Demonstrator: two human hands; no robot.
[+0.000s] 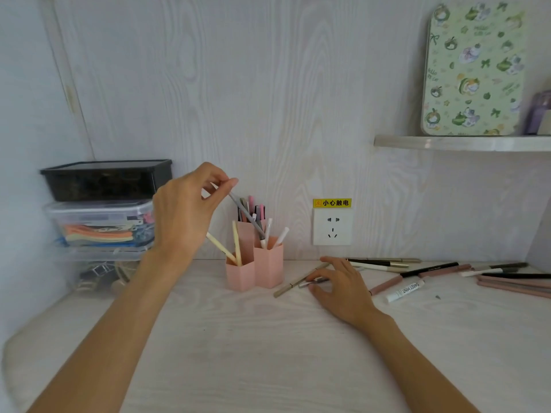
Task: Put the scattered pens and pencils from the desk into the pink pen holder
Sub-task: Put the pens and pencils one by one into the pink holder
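The pink pen holder (268,268) stands mid-desk against the wall, with several pens and pencils upright in its hexagonal cups. My left hand (187,216) is raised above and left of it and pinches the top end of a grey pen (248,217), whose tip points down into the right cup. My right hand (340,284) lies on the desk to the right of the holder, fingers curled round a small grey pen (313,282). An olive pencil (298,281) lies slanted under that hand. More scattered pens (429,268) and a white marker (405,291) lie further right.
Stacked plastic storage boxes (104,204) stand at the left against the wall. A wall socket (332,226) with a yellow warning label sits right of the holder. A shelf (462,143) at upper right carries a patterned tin (474,70). The desk (253,353) runs towards me.
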